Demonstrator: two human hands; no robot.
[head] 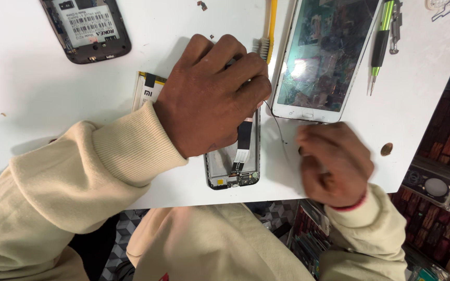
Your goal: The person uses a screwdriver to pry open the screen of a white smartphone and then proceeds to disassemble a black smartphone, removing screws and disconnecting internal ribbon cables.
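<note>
An opened phone frame lies on the white table near its front edge, with a flat ribbon cable and a small green board showing at its lower end. My left hand rests on top of the frame and covers its upper half, fingers curled down onto it. My right hand is blurred, just right of the frame, with its fingers closed; a thin black wire runs from under my left fingers toward it. Whether it pinches the wire is unclear.
A white tablet with a cracked screen lies behind my right hand. A phone battery peeks out left of my left hand. Also on the table: a dark phone back, a yellow toothbrush, a green tool, a coin.
</note>
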